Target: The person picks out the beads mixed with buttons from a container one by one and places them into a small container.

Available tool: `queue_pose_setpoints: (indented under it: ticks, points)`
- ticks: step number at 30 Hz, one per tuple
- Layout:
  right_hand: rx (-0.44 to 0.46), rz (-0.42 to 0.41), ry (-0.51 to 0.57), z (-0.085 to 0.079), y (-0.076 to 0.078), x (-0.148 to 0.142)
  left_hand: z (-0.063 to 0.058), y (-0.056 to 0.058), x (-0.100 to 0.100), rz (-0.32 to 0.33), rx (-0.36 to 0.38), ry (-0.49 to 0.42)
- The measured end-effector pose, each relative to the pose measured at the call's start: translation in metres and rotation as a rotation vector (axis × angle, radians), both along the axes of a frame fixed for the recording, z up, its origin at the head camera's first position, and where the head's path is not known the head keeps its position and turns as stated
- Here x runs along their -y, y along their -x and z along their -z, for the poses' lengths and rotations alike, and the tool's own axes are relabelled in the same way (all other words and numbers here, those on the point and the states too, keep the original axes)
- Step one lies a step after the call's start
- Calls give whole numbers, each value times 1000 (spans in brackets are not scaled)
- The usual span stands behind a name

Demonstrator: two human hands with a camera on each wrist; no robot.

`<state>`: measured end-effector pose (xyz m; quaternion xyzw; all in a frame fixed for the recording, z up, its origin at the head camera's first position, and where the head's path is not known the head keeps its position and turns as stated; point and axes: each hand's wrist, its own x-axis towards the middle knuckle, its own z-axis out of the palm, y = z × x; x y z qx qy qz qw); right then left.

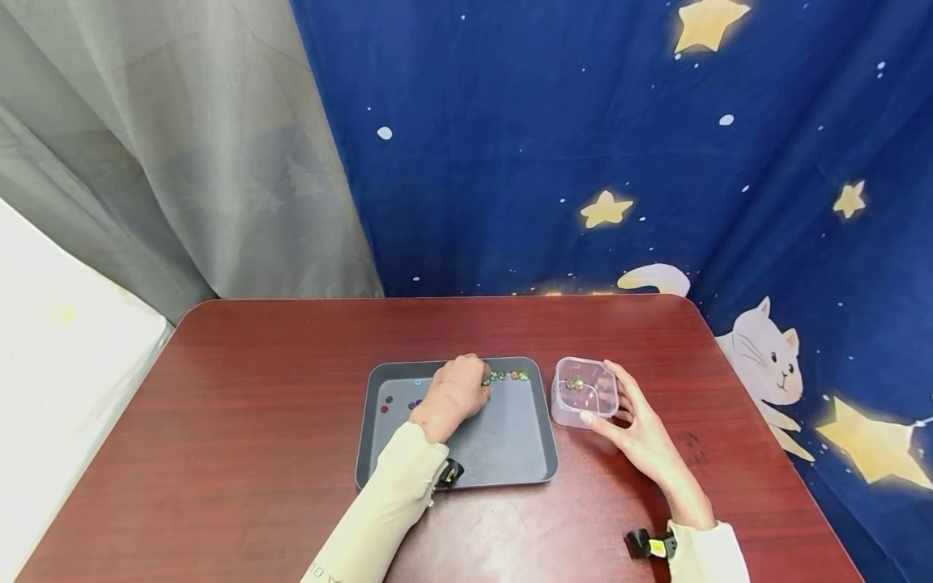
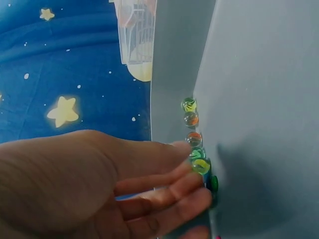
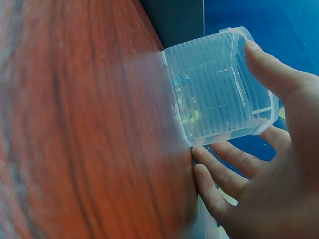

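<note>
My left hand (image 1: 455,393) reaches over the far side of a grey tray (image 1: 503,441), fingers pointing down. Between its thumb and fingertips it pinches a clear glass marble with a yellow-green swirl (image 2: 201,166). Beyond the fingers, several more marbles (image 2: 191,118) line the tray's far wall, with orange, green and yellow swirls. A flat dark green piece (image 2: 214,183) shows just past the fingertips. To the tray's right, my right hand (image 1: 645,437) holds a clear plastic box (image 1: 564,414), thumb on its near rim and a finger at its right side. Marbles (image 1: 576,385) lie inside it.
Small red (image 1: 384,410) and purple (image 1: 412,405) pieces lie in the left part of the tray, with a light blue ring (image 1: 418,381) near its back wall. Everything stands on a reddish-brown wooden table (image 1: 255,421), with a blue star-patterned curtain (image 1: 496,162) behind it.
</note>
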<state>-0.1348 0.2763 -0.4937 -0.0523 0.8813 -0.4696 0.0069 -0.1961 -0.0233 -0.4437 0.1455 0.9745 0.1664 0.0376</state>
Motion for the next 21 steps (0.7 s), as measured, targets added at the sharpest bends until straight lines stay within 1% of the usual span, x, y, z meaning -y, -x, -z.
queue_pose_setpoints:
  ticks: [3,11,16,21]
  points:
    - [-1,-3,3,0,0,0,1,-1,0,-8,-21,28]
    - [-4,-1,2,-1,0,0,1,1,1,-9,5,-22]
    - [0,1,4,-1,0,0,2,0,2,-16,-7,-44]
    - [3,1,3,-1,0,0,6,1,2,-22,-15,-61]
